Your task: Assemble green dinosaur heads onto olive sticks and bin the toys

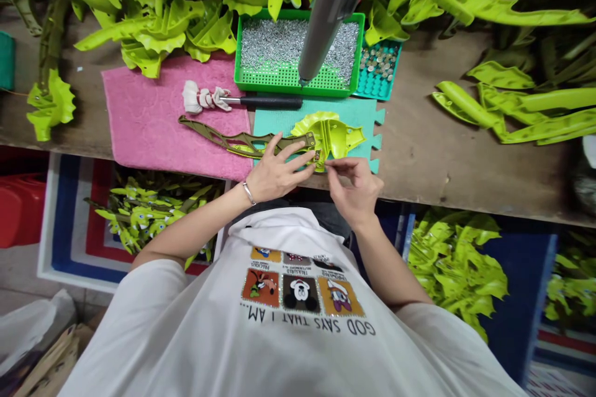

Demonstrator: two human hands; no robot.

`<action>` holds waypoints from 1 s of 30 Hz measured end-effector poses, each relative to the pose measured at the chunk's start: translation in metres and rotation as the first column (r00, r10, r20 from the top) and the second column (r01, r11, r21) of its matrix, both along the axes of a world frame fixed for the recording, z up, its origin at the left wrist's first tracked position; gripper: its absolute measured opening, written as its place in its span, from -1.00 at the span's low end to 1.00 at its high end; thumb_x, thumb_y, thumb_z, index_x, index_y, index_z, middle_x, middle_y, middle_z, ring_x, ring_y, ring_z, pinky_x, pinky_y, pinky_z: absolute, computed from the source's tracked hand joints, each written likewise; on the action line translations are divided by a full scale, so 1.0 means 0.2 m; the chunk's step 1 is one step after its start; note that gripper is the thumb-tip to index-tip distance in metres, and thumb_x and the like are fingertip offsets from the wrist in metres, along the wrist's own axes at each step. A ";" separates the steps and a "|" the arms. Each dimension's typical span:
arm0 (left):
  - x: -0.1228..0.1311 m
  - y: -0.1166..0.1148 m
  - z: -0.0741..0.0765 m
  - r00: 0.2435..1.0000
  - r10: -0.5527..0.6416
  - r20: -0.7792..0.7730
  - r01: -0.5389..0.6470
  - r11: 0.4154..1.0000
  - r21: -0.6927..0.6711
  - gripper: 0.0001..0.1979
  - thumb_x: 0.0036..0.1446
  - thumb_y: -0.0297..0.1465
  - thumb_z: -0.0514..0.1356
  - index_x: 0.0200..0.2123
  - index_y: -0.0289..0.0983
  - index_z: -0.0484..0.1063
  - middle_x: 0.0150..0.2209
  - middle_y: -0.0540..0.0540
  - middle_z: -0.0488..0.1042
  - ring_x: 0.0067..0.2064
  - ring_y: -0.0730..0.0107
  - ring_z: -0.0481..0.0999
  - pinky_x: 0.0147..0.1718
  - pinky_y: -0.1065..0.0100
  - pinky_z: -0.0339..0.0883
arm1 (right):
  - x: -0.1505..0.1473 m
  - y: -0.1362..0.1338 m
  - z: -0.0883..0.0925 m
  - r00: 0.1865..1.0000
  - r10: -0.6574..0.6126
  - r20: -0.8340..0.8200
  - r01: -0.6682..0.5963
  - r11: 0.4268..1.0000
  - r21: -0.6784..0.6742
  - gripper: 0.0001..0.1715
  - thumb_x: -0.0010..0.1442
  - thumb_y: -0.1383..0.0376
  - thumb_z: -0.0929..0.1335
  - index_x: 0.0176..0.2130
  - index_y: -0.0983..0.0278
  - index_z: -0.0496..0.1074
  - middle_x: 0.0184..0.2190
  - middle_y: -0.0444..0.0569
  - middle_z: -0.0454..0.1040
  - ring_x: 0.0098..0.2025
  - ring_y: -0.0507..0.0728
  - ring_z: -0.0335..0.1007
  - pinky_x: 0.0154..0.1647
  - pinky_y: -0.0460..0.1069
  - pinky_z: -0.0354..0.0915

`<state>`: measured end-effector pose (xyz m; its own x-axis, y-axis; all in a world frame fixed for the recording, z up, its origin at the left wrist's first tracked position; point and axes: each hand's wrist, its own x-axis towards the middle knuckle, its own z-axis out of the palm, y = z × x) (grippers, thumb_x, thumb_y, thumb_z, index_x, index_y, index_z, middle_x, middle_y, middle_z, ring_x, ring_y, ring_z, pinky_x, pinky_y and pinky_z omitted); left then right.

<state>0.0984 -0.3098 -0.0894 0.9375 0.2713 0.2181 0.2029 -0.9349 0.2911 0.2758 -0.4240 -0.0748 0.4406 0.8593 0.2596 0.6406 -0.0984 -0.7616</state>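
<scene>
My left hand point(278, 169) lies with fingers stretched flat on a long olive-brown plastic part point(218, 138) that runs from the pink towel point(139, 118) onto the teal foam mat point(361, 113). The part's right end meets a lime-green plastic shell point(331, 131) on the mat. My right hand point(354, 184) is pinched at the shell's near edge, thumb and forefinger together on something too small to name.
A green tray of small silver screws point(288, 43) and a teal tray of round metal pieces point(379, 62) stand behind the mat. A grey tool body point(333, 6) hangs over the screw tray. A black-handled tool point(261, 101) lies on the towel. Lime-green parts are heaped around and below the bench.
</scene>
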 end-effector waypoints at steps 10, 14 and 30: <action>0.00 -0.01 -0.03 0.998 -0.011 0.057 0.007 0.997 0.071 -0.66 0.29 -0.41 0.16 0.12 -0.14 0.41 0.20 -0.17 0.47 0.31 0.01 0.34 0.35 -0.40 -0.13 | -0.04 0.01 -0.05 0.998 -0.054 -0.031 0.055 0.997 0.053 -0.77 0.22 0.24 0.39 -0.30 0.13 0.21 -0.35 -0.08 0.64 -0.31 0.14 0.64 -0.31 0.04 0.53; 0.00 -0.01 -0.03 0.999 -0.002 0.042 -0.001 0.998 0.066 -0.66 0.30 -0.41 0.16 0.13 -0.13 0.41 0.21 -0.15 0.48 0.32 0.03 0.33 0.36 -0.39 -0.15 | -0.05 0.01 -0.05 0.993 -0.115 0.019 0.114 0.992 0.049 -0.74 0.21 0.24 0.42 -0.32 0.13 0.21 -0.37 -0.07 0.64 -0.28 0.16 0.64 -0.22 0.08 0.51; 0.00 -0.02 -0.04 0.998 0.000 0.062 -0.006 0.996 0.086 -0.66 0.30 -0.41 0.15 0.13 -0.13 0.40 0.22 -0.16 0.46 0.33 0.03 0.32 0.37 -0.37 -0.17 | -0.11 0.00 -0.15 0.951 -0.271 -0.148 0.283 0.957 0.066 -0.64 0.18 0.20 0.44 -0.35 0.13 0.14 -0.38 -0.09 0.56 -0.26 0.15 0.57 -0.10 0.12 0.45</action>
